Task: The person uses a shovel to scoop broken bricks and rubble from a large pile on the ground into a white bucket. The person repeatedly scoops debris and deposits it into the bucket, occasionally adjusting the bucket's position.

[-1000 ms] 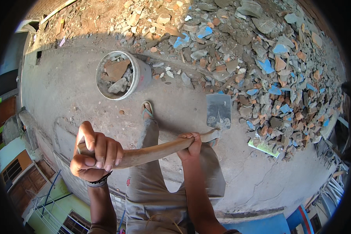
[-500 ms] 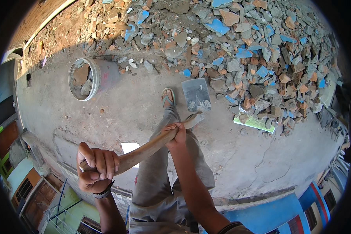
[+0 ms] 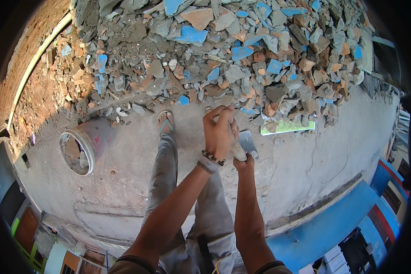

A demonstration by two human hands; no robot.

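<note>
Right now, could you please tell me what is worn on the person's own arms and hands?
The left hand is ungloved, with a dark beaded bracelet and paler grey banding at the wrist. The right hand is ungloved too, its wrist without a visible bracelet. Dark sleeve edges show at the bottom.

A: What sort of place is this?
B: Outdoors, a paved yard or lane beside buildings, with a demolition-site look.
A: What shows that?
B: Ahead of the left hand (image 3: 221,132), a broad heap of rubble (image 3: 242,55): grey chunks, orange brick and blue-painted fragments. Well to that hand's left, a bucket (image 3: 100,137) holds more debris.
A: And outdoors?
B: Sunlight falls on the ground far ahead and left of it, near a brick wall (image 3: 25,68). Cracked concrete (image 3: 306,150) spreads to its right; behind and right stands a blue structure (image 3: 324,223).
</note>
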